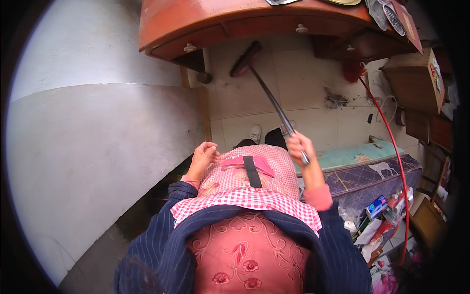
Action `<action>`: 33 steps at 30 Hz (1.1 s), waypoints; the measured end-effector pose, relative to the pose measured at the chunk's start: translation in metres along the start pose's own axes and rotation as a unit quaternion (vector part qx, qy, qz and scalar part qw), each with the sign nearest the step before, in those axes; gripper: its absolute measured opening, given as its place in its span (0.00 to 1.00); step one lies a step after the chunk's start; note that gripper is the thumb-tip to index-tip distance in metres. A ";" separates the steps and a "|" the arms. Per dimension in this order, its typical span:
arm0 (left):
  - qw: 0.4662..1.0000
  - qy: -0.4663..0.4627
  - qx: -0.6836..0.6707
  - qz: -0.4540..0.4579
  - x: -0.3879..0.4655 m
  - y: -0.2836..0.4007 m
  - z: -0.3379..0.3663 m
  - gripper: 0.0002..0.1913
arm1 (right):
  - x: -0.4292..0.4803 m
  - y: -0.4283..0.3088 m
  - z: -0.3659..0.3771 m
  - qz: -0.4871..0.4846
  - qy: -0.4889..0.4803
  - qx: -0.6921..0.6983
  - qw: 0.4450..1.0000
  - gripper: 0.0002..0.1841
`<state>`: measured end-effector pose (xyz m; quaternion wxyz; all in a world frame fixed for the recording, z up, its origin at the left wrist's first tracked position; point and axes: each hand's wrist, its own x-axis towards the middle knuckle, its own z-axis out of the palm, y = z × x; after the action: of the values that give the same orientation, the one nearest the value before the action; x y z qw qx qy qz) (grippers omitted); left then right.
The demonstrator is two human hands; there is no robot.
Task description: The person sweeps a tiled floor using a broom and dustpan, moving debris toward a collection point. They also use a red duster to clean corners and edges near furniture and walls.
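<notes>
My right hand [300, 145] grips the dark metal handle [273, 101] of a push broom near its upper end. The handle slants away to a wide broom head [245, 60] with dark bristles and a pinkish body. That head lies on the tiled floor [304, 88] by the front of a reddish-brown wooden desk [249, 22], slightly blurred. In front of my apron's left side, my left hand [204, 156] is raised with loosely bent fingers, and nothing shows in it.
A dark smudge of dirt [336, 99] marks the floor. To the right, a red-handled duster [385, 125] leans across a patterned mattress [367, 176] and a green pad [352, 154]. Cardboard boxes [411, 81] stand beyond. A painted wall [102, 128] bounds the left.
</notes>
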<state>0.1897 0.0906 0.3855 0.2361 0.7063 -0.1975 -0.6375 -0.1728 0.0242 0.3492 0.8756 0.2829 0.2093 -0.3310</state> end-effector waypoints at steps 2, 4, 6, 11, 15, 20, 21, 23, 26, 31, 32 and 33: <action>1.000 0.014 0.004 0.014 -0.010 -0.001 -0.007 0.11 | 0.077 -0.005 0.011 0.020 0.029 -0.003 0.999 0.17; 0.999 0.030 0.004 0.013 -0.023 -0.003 -0.013 0.11 | 0.142 -0.008 0.031 0.035 0.032 -0.025 0.999 0.15; 0.999 0.037 0.002 0.012 -0.039 -0.007 -0.019 0.10 | 0.185 -0.007 0.046 0.035 0.025 -0.072 0.996 0.15; 0.998 0.067 0.000 -0.003 -0.062 -0.020 -0.020 0.10 | 0.191 -0.025 0.021 0.069 0.065 -0.040 0.995 0.16; 0.998 0.059 -0.037 -0.005 -0.053 -0.024 -0.013 0.10 | 0.080 -0.051 -0.059 0.005 0.107 -0.088 0.990 0.18; 0.998 0.041 -0.049 0.010 -0.034 -0.025 -0.002 0.08 | -0.090 -0.063 -0.091 -0.006 0.228 -0.109 0.967 0.16; 0.998 0.036 -0.052 0.022 -0.030 -0.024 0.000 0.09 | -0.112 -0.062 -0.085 -0.012 0.223 -0.094 0.970 0.14; 0.997 0.032 -0.062 0.031 -0.022 -0.024 0.003 0.10 | -0.139 -0.056 -0.067 -0.118 0.340 -0.192 0.913 0.07; 0.996 0.020 -0.073 0.049 -0.012 -0.023 0.004 0.09 | -0.144 -0.042 -0.040 -0.164 0.420 -0.344 0.824 0.19; 0.990 0.034 -0.124 0.064 -0.003 -0.024 -0.006 0.08 | -0.132 0.014 -0.016 -0.139 0.473 -0.657 0.570 0.39; 0.987 0.043 -0.137 0.068 -0.002 -0.025 -0.009 0.08 | -0.137 0.020 -0.007 -0.141 0.459 -0.696 0.534 0.39; 0.984 0.050 -0.153 0.073 -0.001 -0.026 -0.012 0.08 | -0.141 0.024 0.004 -0.128 0.475 -0.728 0.478 0.39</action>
<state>0.2012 0.1132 0.3718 0.3970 0.6768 -0.1359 -0.6049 -0.2530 0.1013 0.4386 0.4819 -0.3716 0.7933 0.0163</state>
